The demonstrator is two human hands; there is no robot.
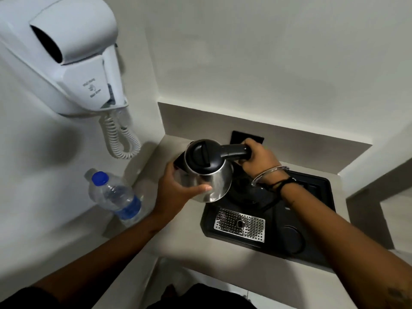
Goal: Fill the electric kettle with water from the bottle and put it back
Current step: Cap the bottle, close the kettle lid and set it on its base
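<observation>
A steel electric kettle with a closed black lid is held in the air above the left end of a black tray. My right hand grips its black handle. My left hand cups the steel body from the left, thumb across the front. The kettle's round black base lies on the tray, partly hidden behind the kettle and my right wrist. A clear water bottle with a blue cap and blue label stands on the counter to the left, against the wall.
A white wall-mounted hair dryer with a coiled cord hangs at the upper left. The tray carries a perforated metal drip plate and a round black lid. A black wall socket sits behind the kettle. The counter edge runs near my body.
</observation>
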